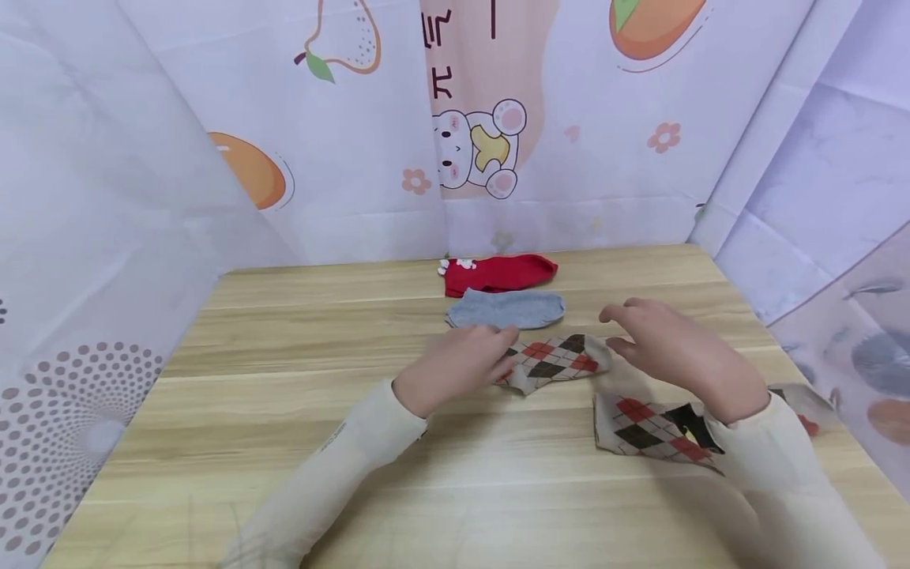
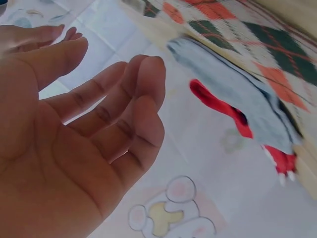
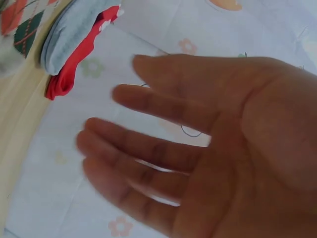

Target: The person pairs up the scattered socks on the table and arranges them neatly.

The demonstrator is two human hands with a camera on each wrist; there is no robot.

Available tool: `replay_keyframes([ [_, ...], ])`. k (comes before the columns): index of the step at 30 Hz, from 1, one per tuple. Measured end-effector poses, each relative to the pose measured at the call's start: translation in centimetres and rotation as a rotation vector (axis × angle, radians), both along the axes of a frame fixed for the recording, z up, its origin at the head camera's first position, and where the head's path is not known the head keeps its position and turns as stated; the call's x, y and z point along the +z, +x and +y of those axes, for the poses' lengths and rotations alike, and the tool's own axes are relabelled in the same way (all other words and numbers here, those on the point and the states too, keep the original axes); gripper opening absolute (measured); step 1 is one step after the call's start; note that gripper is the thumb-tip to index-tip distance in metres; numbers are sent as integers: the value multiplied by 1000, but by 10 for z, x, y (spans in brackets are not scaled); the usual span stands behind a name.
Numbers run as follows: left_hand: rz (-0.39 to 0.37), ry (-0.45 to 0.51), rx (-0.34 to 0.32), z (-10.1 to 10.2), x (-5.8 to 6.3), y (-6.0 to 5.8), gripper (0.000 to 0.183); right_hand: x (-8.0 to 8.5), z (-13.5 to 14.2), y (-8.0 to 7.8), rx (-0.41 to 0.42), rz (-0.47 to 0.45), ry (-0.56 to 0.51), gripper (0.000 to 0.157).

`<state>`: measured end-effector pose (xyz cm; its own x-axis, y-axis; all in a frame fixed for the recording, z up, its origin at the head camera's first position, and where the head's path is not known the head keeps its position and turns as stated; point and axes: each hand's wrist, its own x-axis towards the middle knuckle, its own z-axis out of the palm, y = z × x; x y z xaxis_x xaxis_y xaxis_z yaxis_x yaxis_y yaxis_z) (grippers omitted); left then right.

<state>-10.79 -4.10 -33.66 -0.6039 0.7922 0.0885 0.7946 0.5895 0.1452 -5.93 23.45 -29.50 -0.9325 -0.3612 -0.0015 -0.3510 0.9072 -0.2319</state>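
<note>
An argyle sock (image 1: pixel 550 362) in grey, red and black lies flat at mid-table. Its left end is partly covered by my left hand (image 1: pixel 458 367) in the head view. In the left wrist view, that hand's fingers (image 2: pixel 146 79) bend loosely around nothing. My right hand (image 1: pixel 671 352) hovers beyond the sock's right end, and the right wrist view shows its fingers (image 3: pixel 148 148) spread with nothing in them. Nearer me, beneath the right wrist, lies a second argyle piece (image 1: pixel 650 431), partly hidden by the sleeve. More patterned fabric (image 1: pixel 806 407) shows to the right of that forearm.
Behind the argyle sock, a light blue sock (image 1: pixel 508 309) and a red sock (image 1: pixel 501 273) lie in a row towards the back edge. Printed white curtains (image 1: pixel 341 174) hang behind and beside the wooden table (image 1: pixel 298 332).
</note>
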Motion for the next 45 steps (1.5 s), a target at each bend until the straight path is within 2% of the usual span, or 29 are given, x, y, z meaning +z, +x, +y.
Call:
replay_keyframes([
  [3, 42, -13, -32, 8, 0, 1, 14, 0, 4, 6, -18, 27, -20, 30],
  [8, 60, -68, -64, 22, 0, 5, 17, -3, 19, 14, -51, 67, -34, 29],
  [12, 81, -110, -88, 36, -4, 11, 20, -6, 34, 18, -86, 96, -40, 26],
  [16, 122, -109, -115, 48, -9, 16, 21, -8, 49, 20, -97, 145, -55, 25],
  [19, 123, -119, -141, 57, -12, 18, 21, -11, 60, 21, -107, 163, -60, 25],
  [25, 89, -159, -163, 70, -20, 21, 19, -26, 81, 29, -135, 140, -57, 24],
  [29, 87, -151, -187, 76, -25, 22, 21, -38, 101, 33, -144, 138, -65, 23],
  [32, 124, -139, -220, 80, -29, 23, 30, -46, 116, 33, -152, 137, -69, 23],
  [36, 136, -130, -228, 87, -34, 25, 26, -54, 136, 32, -189, 104, -59, 27],
  [39, 108, -129, -221, 93, -36, 26, 17, -58, 152, 32, -235, 65, -42, 31],
  [45, 45, -162, -234, 104, -42, 29, 14, -73, 176, 38, -305, 3, -19, 37],
])
